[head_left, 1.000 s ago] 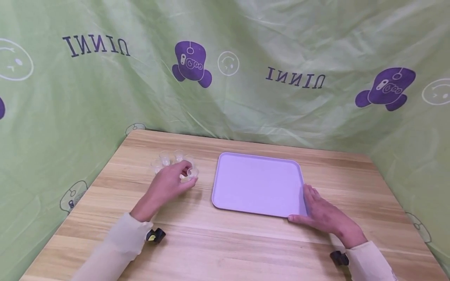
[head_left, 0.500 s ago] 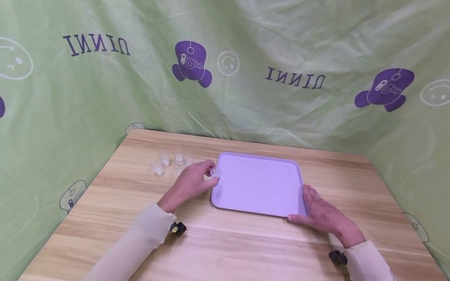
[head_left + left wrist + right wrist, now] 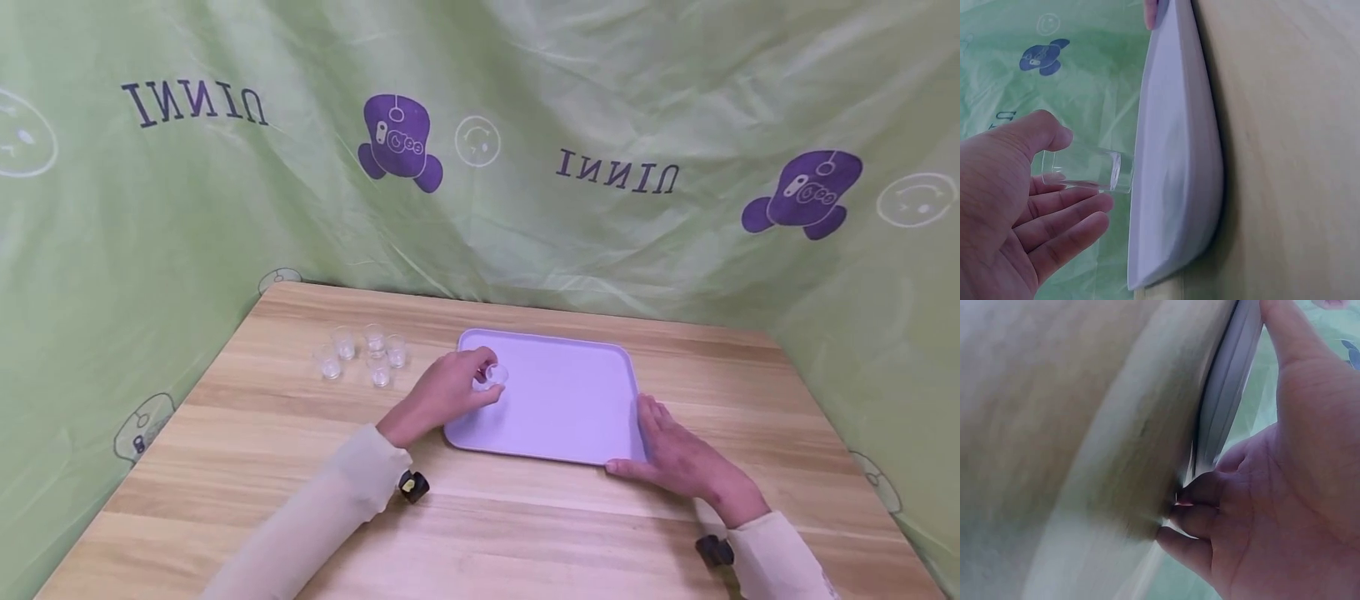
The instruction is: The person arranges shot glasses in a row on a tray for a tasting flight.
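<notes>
A small clear shot glass (image 3: 496, 375) is pinched by my left hand (image 3: 448, 387) between thumb and fingers, over the left part of the lilac tray (image 3: 570, 408). In the left wrist view the glass (image 3: 1088, 167) has its base close to the tray's surface; whether they touch I cannot tell. My right hand (image 3: 686, 457) rests against the tray's near right corner. Its fingers lie straight along the right side and its thumb touches the front edge. The right wrist view shows those fingers (image 3: 1194, 503) beside the tray's rim (image 3: 1225, 394).
Several more clear shot glasses (image 3: 380, 373) stand upright in a loose cluster on the wooden table (image 3: 525, 533), left of the tray. Behind the table and along its sides hangs a green printed curtain (image 3: 300, 200).
My left hand has carried the shot glass rightward from the cluster, across the tray's left rim and over the tray. The right hand has kept its place at the tray's corner.
</notes>
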`<state>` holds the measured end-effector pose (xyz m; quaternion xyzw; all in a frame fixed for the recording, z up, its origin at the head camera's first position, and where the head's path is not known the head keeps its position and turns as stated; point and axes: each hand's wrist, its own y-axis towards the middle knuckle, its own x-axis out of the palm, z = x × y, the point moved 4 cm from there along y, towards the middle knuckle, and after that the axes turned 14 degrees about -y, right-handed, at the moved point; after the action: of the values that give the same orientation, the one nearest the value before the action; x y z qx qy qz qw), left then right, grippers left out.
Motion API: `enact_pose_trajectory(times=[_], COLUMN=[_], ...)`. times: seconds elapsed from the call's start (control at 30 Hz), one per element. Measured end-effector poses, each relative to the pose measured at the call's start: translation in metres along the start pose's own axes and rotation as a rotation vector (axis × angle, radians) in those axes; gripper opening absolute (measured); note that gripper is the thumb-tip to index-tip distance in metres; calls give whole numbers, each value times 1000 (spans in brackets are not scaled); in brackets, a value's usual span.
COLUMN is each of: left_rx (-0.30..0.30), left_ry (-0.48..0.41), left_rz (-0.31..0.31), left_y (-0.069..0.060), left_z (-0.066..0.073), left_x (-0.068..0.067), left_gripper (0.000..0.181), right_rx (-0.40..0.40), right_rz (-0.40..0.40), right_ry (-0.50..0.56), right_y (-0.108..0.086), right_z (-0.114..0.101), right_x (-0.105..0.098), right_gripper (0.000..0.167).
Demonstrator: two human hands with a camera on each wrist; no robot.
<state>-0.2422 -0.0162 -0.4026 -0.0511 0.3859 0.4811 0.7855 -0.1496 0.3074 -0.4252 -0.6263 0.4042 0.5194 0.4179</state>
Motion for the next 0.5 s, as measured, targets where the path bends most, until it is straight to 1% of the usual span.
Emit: enact_pose_trajectory(times=[0.23, 0.37, 0.5], left_rx=[4, 19, 22], left_ry=[-11, -20, -5], left_rz=[-41, -59, -90], left_y=[13, 21, 31], left_z=[5, 11, 16], left_x=[17, 26, 36], left_gripper=[27, 28, 30], right_rx=[5, 7, 4], right_rz=[-11, -11, -7], right_ry=[1, -7, -12], right_y=[0, 0, 0], right_z=[0, -1, -2], right_x=[2, 2, 0], right_gripper=[125, 124, 123])
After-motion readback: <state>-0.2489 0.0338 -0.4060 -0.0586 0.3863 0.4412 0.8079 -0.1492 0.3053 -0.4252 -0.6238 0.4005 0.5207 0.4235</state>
